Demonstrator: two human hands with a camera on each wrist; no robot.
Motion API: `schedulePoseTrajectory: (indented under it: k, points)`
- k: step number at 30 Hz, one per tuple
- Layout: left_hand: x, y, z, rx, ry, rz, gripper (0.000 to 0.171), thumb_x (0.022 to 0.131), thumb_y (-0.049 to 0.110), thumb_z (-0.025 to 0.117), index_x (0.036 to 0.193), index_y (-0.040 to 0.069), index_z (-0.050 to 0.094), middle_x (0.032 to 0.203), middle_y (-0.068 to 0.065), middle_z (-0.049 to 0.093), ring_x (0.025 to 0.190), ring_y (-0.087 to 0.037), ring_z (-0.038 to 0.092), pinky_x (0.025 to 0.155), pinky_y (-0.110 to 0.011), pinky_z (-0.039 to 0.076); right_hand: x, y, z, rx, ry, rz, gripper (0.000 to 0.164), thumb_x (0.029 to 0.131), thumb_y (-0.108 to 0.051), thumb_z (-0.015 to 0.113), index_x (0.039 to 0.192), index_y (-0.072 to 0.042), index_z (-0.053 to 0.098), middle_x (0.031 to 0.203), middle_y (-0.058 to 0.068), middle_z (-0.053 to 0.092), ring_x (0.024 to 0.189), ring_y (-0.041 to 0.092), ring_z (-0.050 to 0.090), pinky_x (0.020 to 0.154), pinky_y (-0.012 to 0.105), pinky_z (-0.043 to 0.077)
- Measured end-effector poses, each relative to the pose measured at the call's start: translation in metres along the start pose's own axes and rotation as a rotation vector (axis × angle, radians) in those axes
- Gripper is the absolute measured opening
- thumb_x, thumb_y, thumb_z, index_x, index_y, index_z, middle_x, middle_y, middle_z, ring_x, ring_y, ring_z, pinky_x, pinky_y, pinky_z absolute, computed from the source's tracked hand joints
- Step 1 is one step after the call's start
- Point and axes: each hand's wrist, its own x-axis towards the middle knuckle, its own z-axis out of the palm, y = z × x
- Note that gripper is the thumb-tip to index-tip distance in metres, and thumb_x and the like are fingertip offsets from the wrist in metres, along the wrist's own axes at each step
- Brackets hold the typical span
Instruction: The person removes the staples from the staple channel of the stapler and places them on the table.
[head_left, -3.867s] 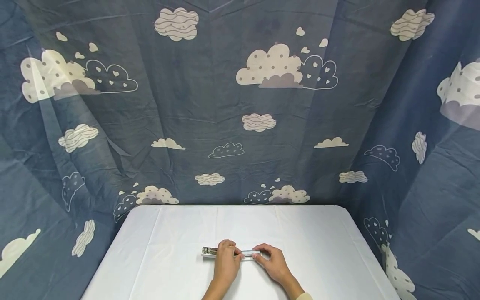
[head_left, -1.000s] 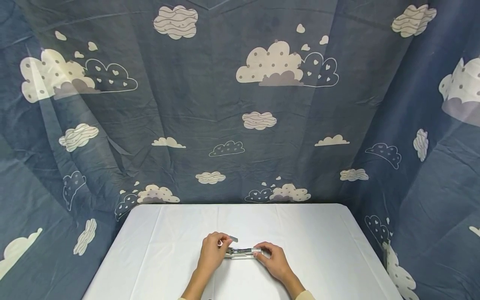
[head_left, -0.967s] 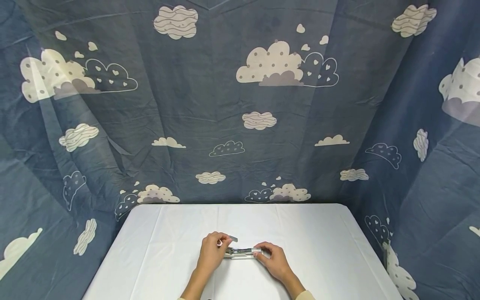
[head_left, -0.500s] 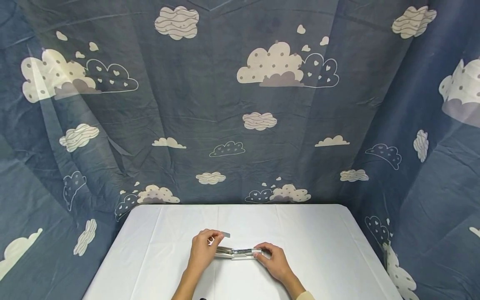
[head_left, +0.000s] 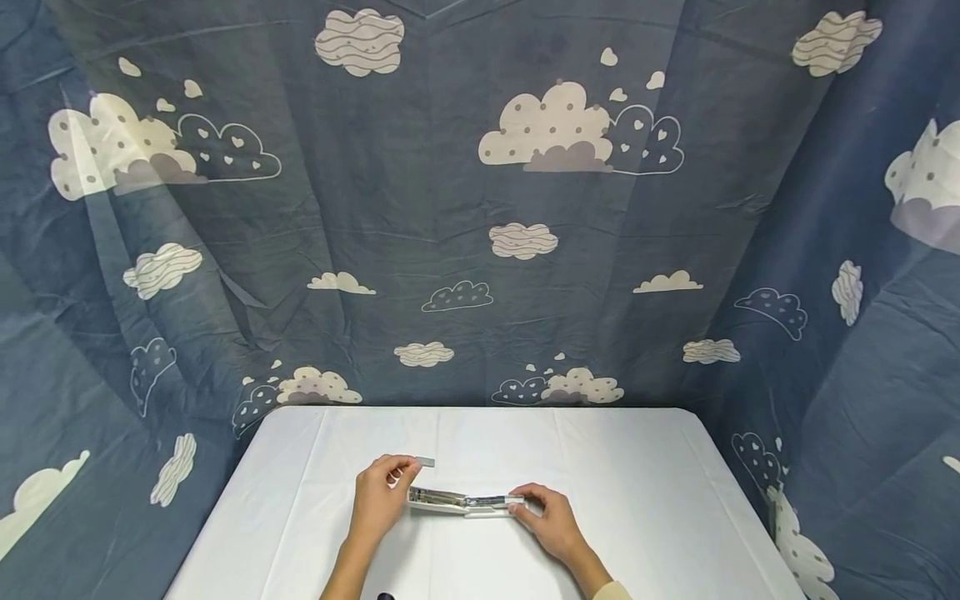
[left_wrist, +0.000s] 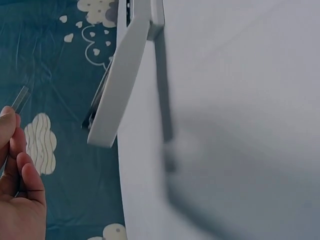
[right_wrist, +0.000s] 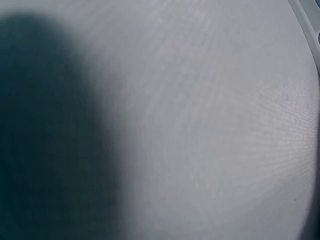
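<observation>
An opened white stapler (head_left: 438, 500) lies lengthwise near the middle of the table, its metal inner parts showing. My right hand (head_left: 553, 523) grips the right end of it between thumb and fingers. Past its left end, my left hand (head_left: 377, 500) is raised and pinches a short grey staple strip (head_left: 425, 462) between thumb and fingertip. In the left wrist view the staple strip (left_wrist: 21, 99) points up from the fingertips, apart from the stapler (left_wrist: 117, 90), whose one half slants away. The right wrist view is mostly blurred white surface and a dark shape; the right fingers are out of it.
A white-covered table (head_left: 637, 467) carries the work, its far edge close to a dark blue curtain (head_left: 420, 208) printed with clouds. Curtain hangs on both sides as well. A small dark object (head_left: 386, 596) shows at the bottom edge of the head view.
My left hand, earlier on the stapler, has lifted the staple strip and moved left with it, uncovering the stapler's left half. My right hand keeps its grip on the right end.
</observation>
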Motion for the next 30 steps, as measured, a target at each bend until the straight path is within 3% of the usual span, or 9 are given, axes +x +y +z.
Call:
schedulePoseTrajectory:
  k: [7,14,19,30]
  points:
    - [0.001,-0.013,-0.009,0.015,0.043,0.014,0.009,0.087,0.022,0.083,0.092,0.014,0.080,0.079,0.007,0.071,0.072,-0.005,0.055,0.066,-0.021,0.050,0.000,-0.001,-0.001,-0.007,0.007,0.004,0.020,0.088,-0.037,0.081,0.104,-0.028,0.075,0.107,-0.013,0.076,0.117,0.019,0.068,0.111,0.047,0.048]
    - [-0.003,-0.029,-0.024,0.048,0.058,-0.021,0.008,0.088,0.019,0.083,0.092,0.013,0.080,0.078,0.006,0.070,0.070,-0.005,0.054,0.064,-0.021,0.049,-0.002,-0.001,0.000,-0.004,-0.004,0.017,0.022,0.088,-0.037,0.080,0.106,-0.026,0.075,0.108,-0.012,0.076,0.119,0.022,0.067,0.112,0.051,0.045]
    - [-0.007,-0.038,-0.034,0.063,0.065,-0.040,0.008,0.089,0.017,0.082,0.093,0.011,0.080,0.078,0.005,0.069,0.071,-0.004,0.055,0.065,-0.021,0.051,-0.003,-0.001,0.000,-0.011,0.003,0.014,0.020,0.088,-0.037,0.081,0.105,-0.027,0.075,0.107,-0.013,0.076,0.117,0.020,0.068,0.111,0.047,0.048]
    - [-0.012,-0.055,-0.042,0.071,0.003,-0.142,0.014,0.091,0.022,0.080,0.098,0.009,0.080,0.075,0.004,0.065,0.070,-0.005,0.053,0.063,-0.020,0.048,0.001,-0.003,-0.001,-0.017,0.015,-0.003,0.019,0.087,-0.036,0.082,0.104,-0.029,0.075,0.105,-0.013,0.076,0.112,0.016,0.069,0.107,0.043,0.051]
